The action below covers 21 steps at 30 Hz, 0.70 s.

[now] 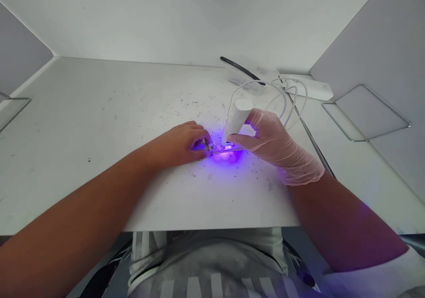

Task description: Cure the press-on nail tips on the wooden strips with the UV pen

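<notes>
My right hand (274, 141), in a thin clear glove, is closed around a white handheld UV lamp (237, 115) with a cable at its back. The lamp points down and throws violet light on a small narrow strip (217, 149) that lies on the table. Small bits on the strip are too bright to make out. My bare left hand (186, 144) pinches the left end of this strip between thumb and fingers. The lamp's lower end is close over the strip; whether they touch, I cannot tell.
Dark crumbs and specks (191, 103) are scattered over the white table (83, 125). Behind my right hand are looped white cable (295, 101), a white power strip (312, 89), a black bar (242, 70) and clear plastic. Wire frames (365, 112) stand at both sides.
</notes>
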Each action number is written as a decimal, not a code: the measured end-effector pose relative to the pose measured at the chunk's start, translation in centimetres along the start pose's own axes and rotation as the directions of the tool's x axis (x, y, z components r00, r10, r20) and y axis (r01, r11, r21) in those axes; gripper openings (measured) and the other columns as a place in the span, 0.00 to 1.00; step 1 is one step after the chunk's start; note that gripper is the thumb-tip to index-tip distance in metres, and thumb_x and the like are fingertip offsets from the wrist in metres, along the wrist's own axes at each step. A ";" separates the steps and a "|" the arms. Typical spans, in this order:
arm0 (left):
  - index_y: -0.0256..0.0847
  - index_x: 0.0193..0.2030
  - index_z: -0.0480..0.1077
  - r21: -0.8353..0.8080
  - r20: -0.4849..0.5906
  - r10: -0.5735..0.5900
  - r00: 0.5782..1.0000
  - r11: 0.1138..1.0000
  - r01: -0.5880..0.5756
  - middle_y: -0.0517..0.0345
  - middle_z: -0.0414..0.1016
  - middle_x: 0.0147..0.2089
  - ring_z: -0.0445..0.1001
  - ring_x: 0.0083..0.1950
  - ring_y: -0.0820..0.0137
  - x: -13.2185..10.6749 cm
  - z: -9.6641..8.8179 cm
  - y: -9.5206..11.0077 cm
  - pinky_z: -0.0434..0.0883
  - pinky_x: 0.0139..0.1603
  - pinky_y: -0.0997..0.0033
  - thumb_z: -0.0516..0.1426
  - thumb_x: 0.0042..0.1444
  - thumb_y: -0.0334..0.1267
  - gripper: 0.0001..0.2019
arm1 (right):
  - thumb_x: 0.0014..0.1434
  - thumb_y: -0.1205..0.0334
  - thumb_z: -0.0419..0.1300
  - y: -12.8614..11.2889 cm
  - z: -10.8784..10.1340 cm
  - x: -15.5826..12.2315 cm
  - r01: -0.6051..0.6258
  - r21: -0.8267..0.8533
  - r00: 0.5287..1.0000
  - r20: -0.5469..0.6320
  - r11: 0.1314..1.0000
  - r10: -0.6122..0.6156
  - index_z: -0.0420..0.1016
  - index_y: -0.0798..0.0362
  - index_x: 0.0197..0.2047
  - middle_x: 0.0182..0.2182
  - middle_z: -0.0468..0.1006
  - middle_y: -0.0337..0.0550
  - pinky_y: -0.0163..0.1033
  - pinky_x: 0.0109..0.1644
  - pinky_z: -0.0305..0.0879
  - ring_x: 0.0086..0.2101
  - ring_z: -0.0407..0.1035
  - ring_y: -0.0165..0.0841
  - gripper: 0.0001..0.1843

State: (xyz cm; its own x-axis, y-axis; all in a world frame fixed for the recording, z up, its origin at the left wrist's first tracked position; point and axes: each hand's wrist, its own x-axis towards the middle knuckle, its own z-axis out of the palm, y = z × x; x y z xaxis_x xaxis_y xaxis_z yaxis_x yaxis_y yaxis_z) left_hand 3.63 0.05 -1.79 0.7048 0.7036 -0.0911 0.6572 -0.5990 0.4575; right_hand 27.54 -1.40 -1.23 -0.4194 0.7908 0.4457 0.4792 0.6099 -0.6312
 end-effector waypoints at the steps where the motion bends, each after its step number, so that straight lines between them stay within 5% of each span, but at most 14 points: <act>1: 0.41 0.40 0.73 0.000 -0.001 0.000 1.000 1.000 0.000 0.55 0.70 0.35 0.66 0.41 0.65 0.0 0.0 0.0 0.63 0.39 0.67 0.57 0.58 0.42 0.09 | 0.53 0.66 0.65 0.0 0.0 0.0 0.000 0.000 1.000 -0.001 1.000 0.000 0.74 0.51 0.35 0.31 0.78 0.36 0.38 0.36 0.67 0.32 0.71 0.30 0.05; 21: 0.41 0.41 0.73 -0.002 -0.006 0.009 1.000 1.000 -0.009 0.56 0.70 0.35 0.67 0.41 0.65 0.0 0.1 -0.2 0.63 0.39 0.66 0.57 0.58 0.43 0.09 | 0.53 0.64 0.65 0.1 0.1 0.0 -0.011 -0.008 1.000 -0.003 1.000 0.011 0.74 0.50 0.35 0.31 0.78 0.36 0.38 0.36 0.67 0.31 0.71 0.30 0.06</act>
State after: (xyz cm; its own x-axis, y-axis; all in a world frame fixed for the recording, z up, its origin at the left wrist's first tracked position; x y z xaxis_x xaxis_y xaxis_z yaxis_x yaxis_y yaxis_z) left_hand 3.55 0.14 -1.91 0.7089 0.7006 -0.0814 0.6502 -0.6044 0.4604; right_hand 27.57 -1.34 -1.39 -0.4118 0.7977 0.4406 0.4897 0.6015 -0.6312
